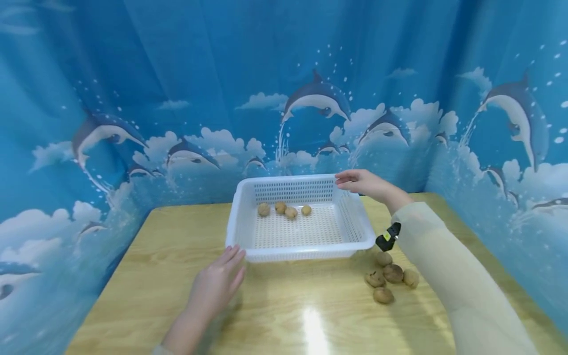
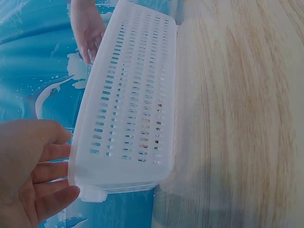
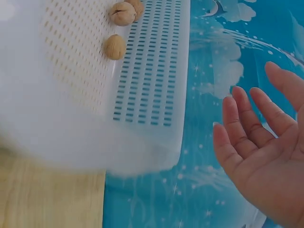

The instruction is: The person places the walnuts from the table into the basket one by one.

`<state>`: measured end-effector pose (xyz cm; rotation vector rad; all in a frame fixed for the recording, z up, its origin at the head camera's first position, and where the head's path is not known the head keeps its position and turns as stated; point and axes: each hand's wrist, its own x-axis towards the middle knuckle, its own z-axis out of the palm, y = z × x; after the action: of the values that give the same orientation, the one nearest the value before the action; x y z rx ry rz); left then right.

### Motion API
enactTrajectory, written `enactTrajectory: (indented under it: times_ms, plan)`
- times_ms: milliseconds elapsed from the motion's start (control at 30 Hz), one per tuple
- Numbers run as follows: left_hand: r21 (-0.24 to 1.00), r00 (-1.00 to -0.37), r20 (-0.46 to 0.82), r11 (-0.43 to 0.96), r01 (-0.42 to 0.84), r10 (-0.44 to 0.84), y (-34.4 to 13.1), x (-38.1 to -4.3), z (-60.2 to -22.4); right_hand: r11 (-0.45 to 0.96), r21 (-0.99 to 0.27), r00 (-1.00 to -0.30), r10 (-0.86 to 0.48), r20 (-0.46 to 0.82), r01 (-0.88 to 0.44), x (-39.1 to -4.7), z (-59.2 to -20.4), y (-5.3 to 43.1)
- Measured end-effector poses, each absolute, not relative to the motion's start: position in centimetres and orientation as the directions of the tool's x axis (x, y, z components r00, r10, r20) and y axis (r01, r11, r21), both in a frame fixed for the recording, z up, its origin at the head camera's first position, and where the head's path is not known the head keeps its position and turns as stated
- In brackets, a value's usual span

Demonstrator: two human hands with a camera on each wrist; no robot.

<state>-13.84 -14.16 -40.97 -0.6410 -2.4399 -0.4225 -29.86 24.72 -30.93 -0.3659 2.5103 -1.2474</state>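
A white perforated plastic basket (image 1: 306, 252) stands on the wooden table with several walnuts (image 1: 290, 213) inside, toward its back left. My left hand (image 1: 215, 283) is at the front left corner, its extended fingertips right at the rim. The left wrist view shows those fingers (image 2: 51, 172) loosely bent beside the basket's edge, not wrapped round it. Over at the back right corner my right hand (image 1: 366, 185) hovers with fingers spread. Seen from the right wrist, that palm (image 3: 273, 161) holds nothing and sits apart from the basket wall (image 3: 149, 66).
Several more walnuts (image 1: 393, 273) lie in a loose group on the wooden table (image 1: 177, 246), just off the basket's front right corner. A small black device (image 1: 388, 236) is strapped at my right wrist. Blue dolphin curtains (image 1: 213, 88) hang behind and beside the table.
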Motion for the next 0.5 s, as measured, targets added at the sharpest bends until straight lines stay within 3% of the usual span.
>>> enactTrajectory:
  times_ms: [500]
  plan:
    - [0.157, -0.741, 0.578, 0.845, 0.511, 0.341, -13.9, -14.0, -40.8, 0.588, -0.8, -0.919, -0.372, -0.134, -0.122, -22.8, -34.7, 32.9]
